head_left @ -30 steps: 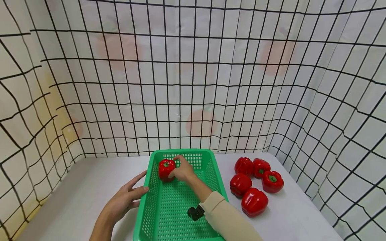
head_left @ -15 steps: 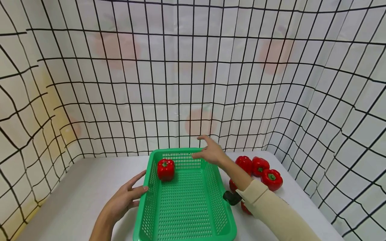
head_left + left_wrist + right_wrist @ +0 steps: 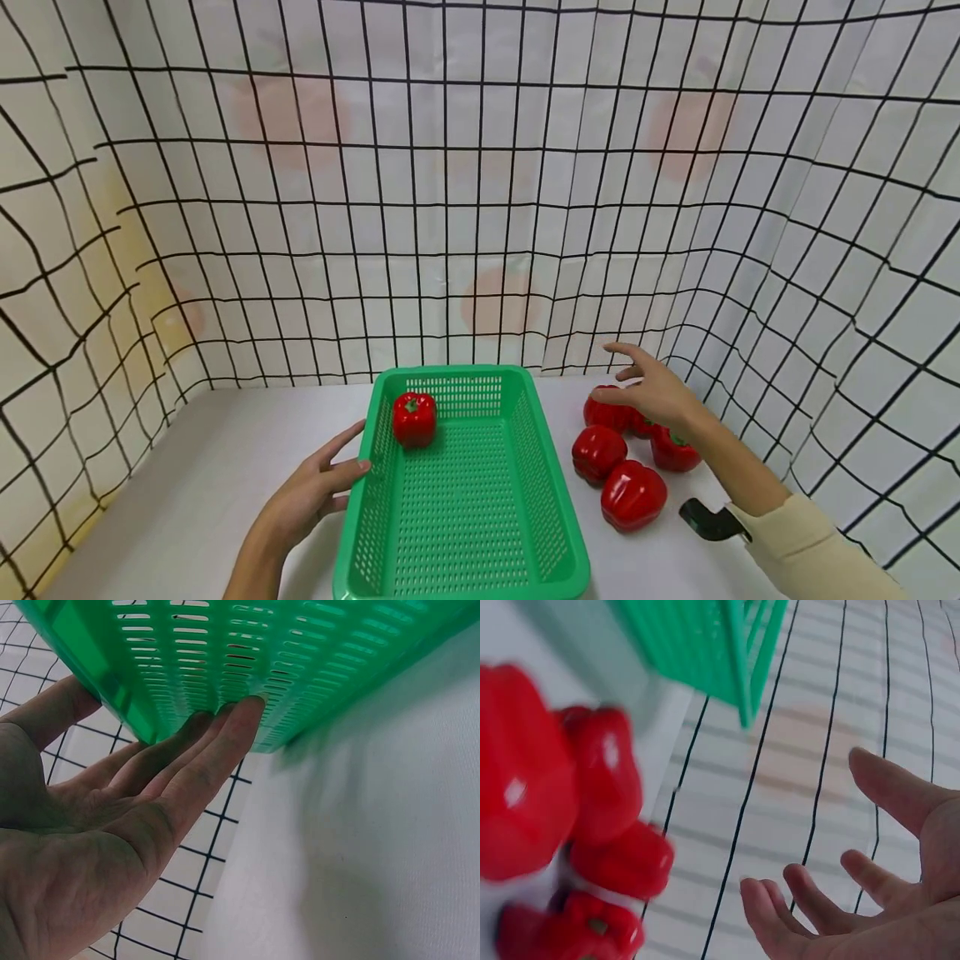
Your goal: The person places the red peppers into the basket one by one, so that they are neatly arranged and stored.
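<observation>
My left hand [image 3: 307,496] rests against the left side of a green plastic basket [image 3: 465,508]. In the left wrist view its straight fingers [image 3: 202,761] touch the slotted outer wall, with the thumb at the rim. One red bell pepper [image 3: 414,419] stands in the basket's far left corner, stem up. My right hand [image 3: 652,392] hovers over the far part of a group of red bell peppers, fingers spread and holding nothing. The nearest of the group is a bell pepper [image 3: 633,496]; beside it lies another bell pepper [image 3: 598,454]. Those farther back are partly hidden by the hand.
A white table [image 3: 217,467] carries the basket and the peppers. Black grid netting [image 3: 465,208] over pale printed sheeting rises behind the table and along both sides. A black wrist device [image 3: 708,521] sits by the right sleeve [image 3: 817,550].
My right hand has let go of the pepper in the basket, then swung right across the rim to above the loose peppers. The left hand and basket stay in place.
</observation>
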A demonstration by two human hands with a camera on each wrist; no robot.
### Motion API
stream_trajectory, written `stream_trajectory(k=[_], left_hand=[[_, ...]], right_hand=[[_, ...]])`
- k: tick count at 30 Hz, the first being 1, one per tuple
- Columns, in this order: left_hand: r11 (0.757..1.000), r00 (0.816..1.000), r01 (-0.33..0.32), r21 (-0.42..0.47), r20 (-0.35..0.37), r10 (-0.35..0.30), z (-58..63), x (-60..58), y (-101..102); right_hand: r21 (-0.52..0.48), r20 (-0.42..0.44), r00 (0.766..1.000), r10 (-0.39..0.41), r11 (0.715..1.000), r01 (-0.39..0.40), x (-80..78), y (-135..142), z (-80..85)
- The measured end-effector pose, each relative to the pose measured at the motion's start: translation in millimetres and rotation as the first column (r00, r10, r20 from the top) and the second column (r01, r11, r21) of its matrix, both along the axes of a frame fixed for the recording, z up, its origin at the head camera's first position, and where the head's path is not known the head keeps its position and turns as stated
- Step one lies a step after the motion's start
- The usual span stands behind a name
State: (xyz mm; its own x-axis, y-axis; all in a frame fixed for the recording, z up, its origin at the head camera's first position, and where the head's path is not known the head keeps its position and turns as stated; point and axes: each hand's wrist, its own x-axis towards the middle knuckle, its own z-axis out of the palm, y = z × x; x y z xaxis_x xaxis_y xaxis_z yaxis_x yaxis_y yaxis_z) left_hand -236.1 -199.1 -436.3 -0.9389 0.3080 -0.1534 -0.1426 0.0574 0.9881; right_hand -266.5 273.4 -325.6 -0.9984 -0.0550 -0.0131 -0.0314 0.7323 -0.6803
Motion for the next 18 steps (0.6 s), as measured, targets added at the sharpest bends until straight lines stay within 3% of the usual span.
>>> stream_trajectory(k=[9, 18], left_hand=[[0.999, 0.999, 0.039, 0.019, -0.024, -0.039, 2.1, -1.3, -2], [0.998, 0.999, 0.046, 0.037, -0.014, -0.046, 1.8, -0.6, -2]], right_hand=[[-0.021, 0.082, 0.996, -0.023, 0.999, 0.025, 18.6, 72, -16.5], [-0.079, 0.131, 0.991, -0.040, 0.996, 0.051, 19.0, 118, -41.4]])
